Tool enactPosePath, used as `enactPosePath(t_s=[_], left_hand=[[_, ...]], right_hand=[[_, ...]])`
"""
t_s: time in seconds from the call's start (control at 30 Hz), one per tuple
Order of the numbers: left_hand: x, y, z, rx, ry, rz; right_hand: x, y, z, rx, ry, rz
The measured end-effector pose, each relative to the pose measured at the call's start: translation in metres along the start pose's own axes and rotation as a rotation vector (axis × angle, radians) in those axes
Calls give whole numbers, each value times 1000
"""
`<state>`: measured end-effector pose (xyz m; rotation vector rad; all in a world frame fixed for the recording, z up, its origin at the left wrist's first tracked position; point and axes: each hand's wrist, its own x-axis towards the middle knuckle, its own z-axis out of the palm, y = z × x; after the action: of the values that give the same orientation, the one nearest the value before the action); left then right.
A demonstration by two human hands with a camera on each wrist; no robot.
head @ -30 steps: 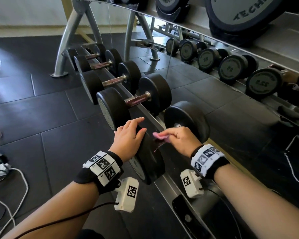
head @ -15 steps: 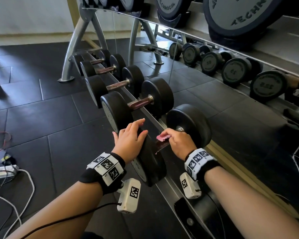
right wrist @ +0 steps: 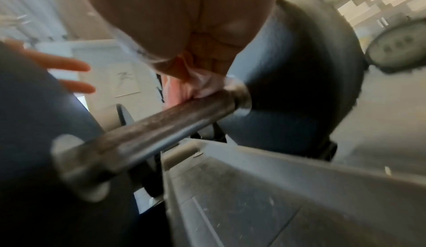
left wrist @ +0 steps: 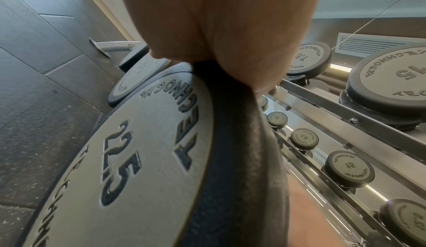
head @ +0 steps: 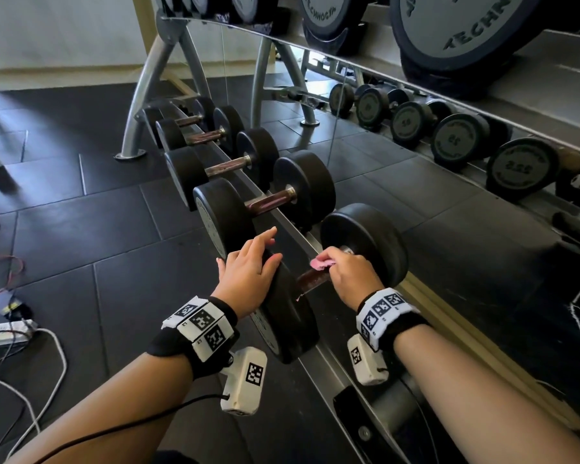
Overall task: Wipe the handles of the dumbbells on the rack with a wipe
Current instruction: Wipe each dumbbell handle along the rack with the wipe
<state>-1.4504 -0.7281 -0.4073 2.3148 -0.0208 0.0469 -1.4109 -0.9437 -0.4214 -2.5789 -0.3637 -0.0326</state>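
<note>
Right hand [head: 352, 272], clutching pink wipe [head: 320, 263], has slid rightward along nearest dumbbell's handle [head: 310, 282] to far-end collar; stroke nearly complete. Left hand [head: 248, 274], fingers relaxed, rests on near weight head [head: 290, 316].

The dumbbells [head: 295, 195] are seen with black heads, grey end faces [left wrist: 129, 160] with dark raised lettering, and dark reddish-brown handles [right wrist: 166, 121] capped in silver. A pink wipe [head: 320, 263] is shown, and black wristbands [head: 195, 333] are patterned with black-and-white square codes

Dumbbells [head: 265, 202] side by side on rack [head: 318, 242]
</note>
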Motion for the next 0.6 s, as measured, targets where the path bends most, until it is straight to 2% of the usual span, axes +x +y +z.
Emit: enactPosePath(t_s=[0.07, 0.27, 0.37, 0.4, 0.5, 0.6], left_hand=[[-1, 0, 0, -7, 2, -4], [-1, 5, -5, 17, -21, -17], [0, 6, -8, 36, -62, -18], [0, 6, -8, 44, -72, -20], [5, 4, -10, 93, -111, -14], [11, 0, -14, 69, -226, -2]], right_hand=[[-4, -4, 3, 132, -29, -5], [-15, -17, 3, 339, -249, -14], [-8, -17, -8, 520, -313, 88], [-4, -17, -11, 562, -291, 114], [16, -19, -21, 634, -104, 153], [38, -27, -23, 828, -52, 288]])
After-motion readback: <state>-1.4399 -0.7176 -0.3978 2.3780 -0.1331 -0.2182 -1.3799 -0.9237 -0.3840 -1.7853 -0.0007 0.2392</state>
